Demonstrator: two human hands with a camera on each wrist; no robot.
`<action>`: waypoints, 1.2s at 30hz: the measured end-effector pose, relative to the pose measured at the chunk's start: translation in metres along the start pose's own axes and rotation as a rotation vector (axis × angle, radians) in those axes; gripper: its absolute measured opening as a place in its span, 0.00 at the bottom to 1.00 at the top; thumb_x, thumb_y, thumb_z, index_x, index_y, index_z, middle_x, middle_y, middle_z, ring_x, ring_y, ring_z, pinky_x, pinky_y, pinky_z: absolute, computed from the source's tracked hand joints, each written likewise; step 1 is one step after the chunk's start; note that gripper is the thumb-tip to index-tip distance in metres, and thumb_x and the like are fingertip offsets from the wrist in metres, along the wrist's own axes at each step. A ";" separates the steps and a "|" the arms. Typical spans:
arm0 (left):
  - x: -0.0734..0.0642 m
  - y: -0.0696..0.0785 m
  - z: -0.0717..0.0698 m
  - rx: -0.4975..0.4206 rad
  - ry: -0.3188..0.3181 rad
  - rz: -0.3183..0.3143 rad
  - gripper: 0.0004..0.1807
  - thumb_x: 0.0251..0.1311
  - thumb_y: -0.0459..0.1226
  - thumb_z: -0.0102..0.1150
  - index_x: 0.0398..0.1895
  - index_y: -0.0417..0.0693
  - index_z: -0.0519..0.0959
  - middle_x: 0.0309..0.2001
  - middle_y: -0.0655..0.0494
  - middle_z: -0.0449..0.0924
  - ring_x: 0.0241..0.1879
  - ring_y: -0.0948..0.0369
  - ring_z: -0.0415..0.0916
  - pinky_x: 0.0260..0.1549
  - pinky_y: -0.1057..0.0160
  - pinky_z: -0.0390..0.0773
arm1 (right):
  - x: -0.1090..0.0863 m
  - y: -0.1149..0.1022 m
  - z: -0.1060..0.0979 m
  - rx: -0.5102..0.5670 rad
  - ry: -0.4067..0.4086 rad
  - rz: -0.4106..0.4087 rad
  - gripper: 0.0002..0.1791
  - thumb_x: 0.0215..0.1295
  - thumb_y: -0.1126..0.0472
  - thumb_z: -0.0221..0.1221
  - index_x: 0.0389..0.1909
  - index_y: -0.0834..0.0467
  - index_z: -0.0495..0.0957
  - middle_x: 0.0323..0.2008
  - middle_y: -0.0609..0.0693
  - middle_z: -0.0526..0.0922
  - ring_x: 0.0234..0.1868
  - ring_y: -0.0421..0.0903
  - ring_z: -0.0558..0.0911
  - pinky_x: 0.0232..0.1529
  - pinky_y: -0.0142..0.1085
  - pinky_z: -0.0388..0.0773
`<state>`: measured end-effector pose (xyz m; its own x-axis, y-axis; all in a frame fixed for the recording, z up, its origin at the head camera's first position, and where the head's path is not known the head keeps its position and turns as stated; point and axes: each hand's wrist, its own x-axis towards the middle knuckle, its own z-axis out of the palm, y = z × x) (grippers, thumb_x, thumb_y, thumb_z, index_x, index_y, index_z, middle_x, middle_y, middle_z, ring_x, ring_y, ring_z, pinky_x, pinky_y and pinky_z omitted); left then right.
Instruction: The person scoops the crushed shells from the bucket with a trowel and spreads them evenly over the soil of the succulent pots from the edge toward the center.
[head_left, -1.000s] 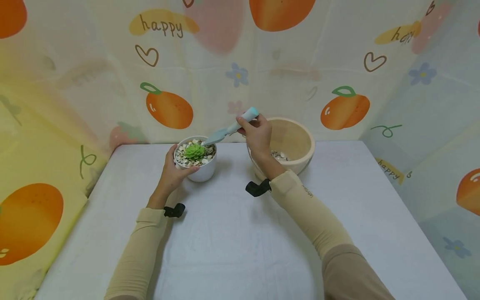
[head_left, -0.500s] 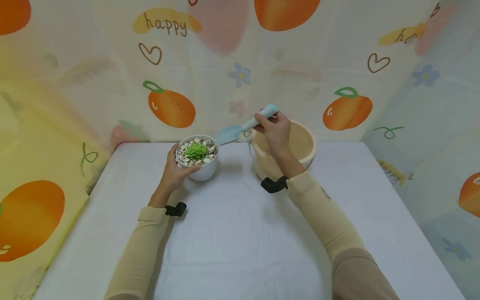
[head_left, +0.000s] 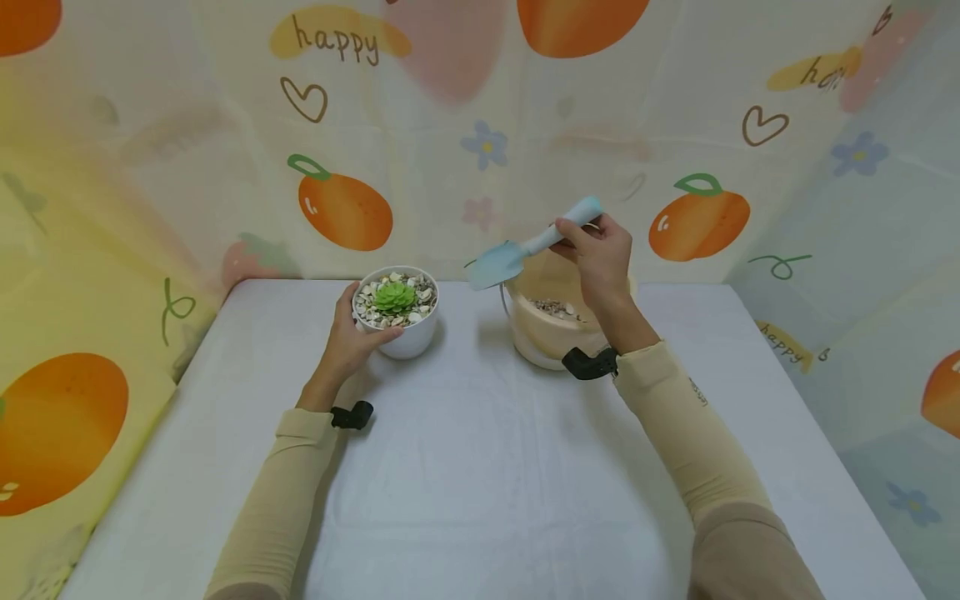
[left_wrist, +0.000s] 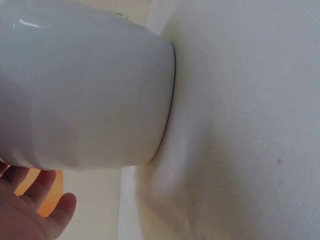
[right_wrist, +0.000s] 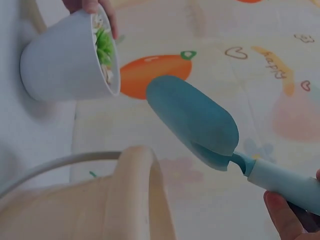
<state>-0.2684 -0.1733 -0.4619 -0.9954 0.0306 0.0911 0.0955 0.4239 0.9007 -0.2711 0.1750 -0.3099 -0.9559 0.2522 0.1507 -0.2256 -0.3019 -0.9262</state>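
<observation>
At the back left of the table in the head view stands a white flower pot (head_left: 408, 343) with a green succulent (head_left: 394, 297) amid pale pebbles. My left hand (head_left: 347, 346) grips the pot's left side near the rim, fingers behind and thumb across the front. My right hand (head_left: 606, 260) holds a light blue garden trowel (head_left: 497, 266) by its handle, above the cream bucket (head_left: 534, 337). The trowel's blade points left and hangs in the gap between pot and bucket, apart from both. In the right wrist view the blade (right_wrist: 195, 120) shows its underside; its upper face is hidden.
Pebbles (head_left: 555, 310) lie at the bottom of the bucket, whose handle (right_wrist: 65, 162) hangs down on its left side. A white cloth covers the table (head_left: 480, 483). A printed curtain (head_left: 442, 208) hangs right behind the table's back edge.
My right hand has moved right with the trowel, from over the pot's rim toward the bucket, and slightly up. The left hand and pot stay in place.
</observation>
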 end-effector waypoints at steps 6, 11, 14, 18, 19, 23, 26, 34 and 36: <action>-0.001 0.002 0.000 0.004 0.000 0.006 0.63 0.48 0.48 0.74 0.78 0.47 0.39 0.77 0.43 0.41 0.76 0.46 0.44 0.72 0.38 0.49 | 0.001 -0.009 -0.014 -0.022 -0.033 -0.041 0.09 0.59 0.69 0.65 0.38 0.66 0.77 0.31 0.51 0.85 0.33 0.44 0.87 0.39 0.35 0.85; 0.000 0.002 0.000 0.004 -0.002 0.001 0.63 0.48 0.48 0.74 0.78 0.48 0.39 0.77 0.42 0.41 0.76 0.45 0.44 0.72 0.38 0.49 | 0.006 -0.015 -0.024 -0.050 -0.025 -0.058 0.09 0.60 0.69 0.64 0.40 0.65 0.78 0.32 0.51 0.83 0.36 0.45 0.87 0.39 0.34 0.85; -0.001 0.002 0.001 -0.005 -0.001 0.002 0.63 0.48 0.48 0.74 0.78 0.49 0.39 0.77 0.42 0.42 0.76 0.46 0.44 0.72 0.39 0.49 | 0.009 -0.019 -0.030 -0.065 -0.015 -0.068 0.07 0.60 0.69 0.64 0.39 0.62 0.79 0.31 0.51 0.84 0.36 0.45 0.87 0.38 0.34 0.85; -0.002 0.002 0.002 -0.016 0.002 0.000 0.62 0.48 0.47 0.74 0.78 0.49 0.39 0.77 0.43 0.42 0.76 0.46 0.45 0.72 0.39 0.49 | 0.013 -0.023 -0.038 -0.063 -0.003 -0.076 0.08 0.58 0.69 0.66 0.38 0.62 0.79 0.29 0.51 0.85 0.34 0.44 0.87 0.38 0.34 0.84; -0.002 0.002 0.002 -0.017 0.001 -0.002 0.62 0.48 0.47 0.74 0.78 0.49 0.39 0.77 0.43 0.42 0.76 0.47 0.44 0.72 0.40 0.49 | 0.015 -0.025 -0.040 -0.057 0.000 -0.078 0.08 0.58 0.69 0.66 0.38 0.62 0.79 0.29 0.51 0.85 0.33 0.44 0.87 0.38 0.34 0.85; -0.001 0.002 0.002 -0.012 0.004 -0.003 0.62 0.49 0.47 0.74 0.78 0.49 0.39 0.77 0.43 0.42 0.76 0.47 0.44 0.73 0.40 0.48 | 0.018 -0.029 -0.047 -0.065 0.007 -0.078 0.08 0.57 0.70 0.66 0.38 0.62 0.80 0.28 0.50 0.85 0.32 0.44 0.87 0.37 0.34 0.84; -0.001 0.002 0.002 -0.005 0.006 -0.001 0.62 0.49 0.47 0.74 0.78 0.49 0.39 0.77 0.43 0.42 0.76 0.46 0.44 0.73 0.40 0.48 | 0.020 -0.031 -0.051 -0.087 0.001 -0.080 0.07 0.57 0.70 0.66 0.36 0.61 0.80 0.27 0.50 0.85 0.31 0.43 0.88 0.37 0.33 0.84; -0.001 0.001 0.003 -0.011 0.013 0.012 0.61 0.49 0.46 0.74 0.78 0.49 0.40 0.76 0.43 0.43 0.76 0.47 0.45 0.72 0.40 0.50 | 0.025 -0.027 -0.060 -0.108 -0.040 -0.061 0.07 0.58 0.72 0.64 0.37 0.65 0.79 0.26 0.49 0.85 0.30 0.43 0.88 0.35 0.34 0.85; -0.001 0.001 0.003 -0.014 0.011 0.017 0.61 0.49 0.46 0.74 0.77 0.48 0.40 0.76 0.42 0.43 0.76 0.46 0.46 0.72 0.40 0.50 | 0.026 -0.024 -0.062 -0.107 -0.049 -0.056 0.08 0.58 0.72 0.64 0.38 0.67 0.78 0.26 0.49 0.85 0.30 0.43 0.88 0.35 0.34 0.85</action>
<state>-0.2669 -0.1704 -0.4622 -0.9934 0.0277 0.1110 0.1125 0.4111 0.9046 -0.2791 0.2458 -0.3051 -0.9512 0.2194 0.2171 -0.2596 -0.1880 -0.9472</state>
